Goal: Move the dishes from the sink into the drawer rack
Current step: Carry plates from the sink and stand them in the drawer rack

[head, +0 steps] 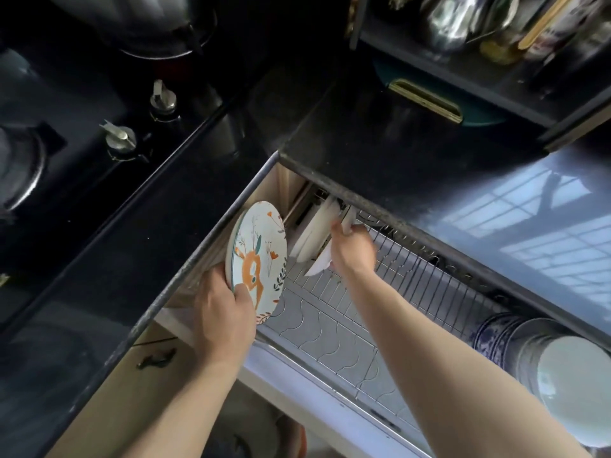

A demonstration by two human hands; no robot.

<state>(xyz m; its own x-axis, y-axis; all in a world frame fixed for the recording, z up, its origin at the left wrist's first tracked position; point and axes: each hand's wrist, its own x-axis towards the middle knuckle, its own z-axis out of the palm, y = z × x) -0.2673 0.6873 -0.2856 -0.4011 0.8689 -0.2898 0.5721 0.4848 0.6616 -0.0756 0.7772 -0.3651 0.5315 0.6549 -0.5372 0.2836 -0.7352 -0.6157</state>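
The drawer rack [406,285] is pulled out below the black counter, its wire slots running across the middle. My left hand [224,312] grips a white plate with an orange flower pattern [258,256] by its lower rim and holds it upright at the rack's left end. My right hand [352,246] reaches to the back of the rack and holds the edge of a white plate [312,238] that stands among other white plates there. The sink is out of view.
Blue-patterned bowls [496,335] and a pale bowl [575,391] lie stacked at the rack's right end. The black counter edge [380,206] overhangs the drawer's back. A stove with knobs [120,138] lies to the left. Shelves with steel pots [459,21] are above right.
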